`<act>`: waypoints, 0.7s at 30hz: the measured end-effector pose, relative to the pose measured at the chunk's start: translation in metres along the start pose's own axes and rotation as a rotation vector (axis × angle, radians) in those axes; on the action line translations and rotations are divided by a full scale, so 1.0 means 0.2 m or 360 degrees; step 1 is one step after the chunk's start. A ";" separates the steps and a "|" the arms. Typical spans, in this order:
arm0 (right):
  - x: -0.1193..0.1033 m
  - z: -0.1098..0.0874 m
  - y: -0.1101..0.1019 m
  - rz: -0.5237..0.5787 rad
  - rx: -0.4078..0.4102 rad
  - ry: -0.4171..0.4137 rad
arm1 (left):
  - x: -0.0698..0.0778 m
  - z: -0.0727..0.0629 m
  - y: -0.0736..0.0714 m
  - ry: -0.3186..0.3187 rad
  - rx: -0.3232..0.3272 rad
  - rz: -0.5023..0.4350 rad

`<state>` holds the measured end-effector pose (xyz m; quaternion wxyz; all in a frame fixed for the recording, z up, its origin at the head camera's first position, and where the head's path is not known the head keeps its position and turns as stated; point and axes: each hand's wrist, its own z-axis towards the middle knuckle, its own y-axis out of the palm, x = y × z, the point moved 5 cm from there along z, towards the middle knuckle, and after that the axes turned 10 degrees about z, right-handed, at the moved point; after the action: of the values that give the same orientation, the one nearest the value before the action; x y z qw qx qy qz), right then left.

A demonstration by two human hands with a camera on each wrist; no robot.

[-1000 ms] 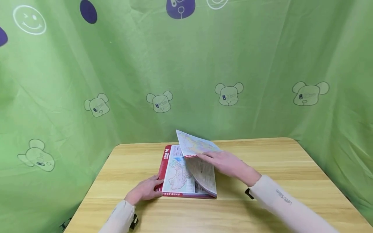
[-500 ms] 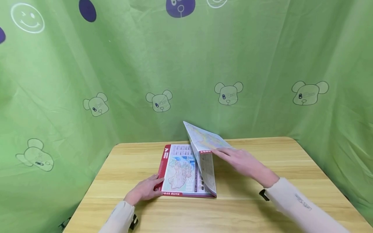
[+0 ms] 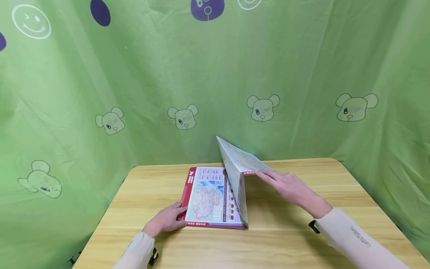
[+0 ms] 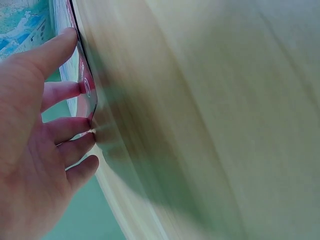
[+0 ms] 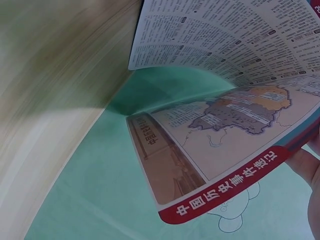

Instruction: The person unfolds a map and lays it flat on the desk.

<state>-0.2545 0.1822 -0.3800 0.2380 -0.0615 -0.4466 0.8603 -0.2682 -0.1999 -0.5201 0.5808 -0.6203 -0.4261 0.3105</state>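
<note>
A red-bordered folding map (image 3: 207,200) lies partly unfolded on the table in the head view. Its lifted panel (image 3: 246,160) stands up along the right side and bends over toward the right. My right hand (image 3: 292,188) pinches the free red-edged side of that panel. In the right wrist view, only part of the right hand (image 5: 311,172) shows, at the panel's red strip with white lettering. My left hand (image 3: 164,220) rests at the map's near left corner. The left wrist view shows the left hand's fingertips (image 4: 86,89) along the red corner, lightly bent.
The wooden table (image 3: 302,246) has a light grain and rounded far corners. A green curtain (image 3: 215,67) with bear heads and smiley prints hangs behind it and at both sides. Dark straps (image 3: 314,226) show at both wrists.
My right hand has moved right, swinging the lifted panel away from the map's left part and uncovering more of the printed sheet below. The left hand has stayed at the corner.
</note>
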 end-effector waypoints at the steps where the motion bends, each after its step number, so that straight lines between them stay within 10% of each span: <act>1: 0.00 -0.01 0.00 -0.0007 -0.0006 0.0004 | 0.00 0.00 0.00 -0.0002 -0.0001 0.0001; 21: 0.00 -0.10 -0.09 -0.0119 0.0074 -0.0080 | -0.03 -0.01 0.02 -0.0021 -0.0002 -0.0001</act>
<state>-0.2421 0.2065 -0.3775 0.2601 -0.0177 -0.4344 0.8622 -0.2684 -0.2054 -0.5235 0.5776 -0.6185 -0.4303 0.3142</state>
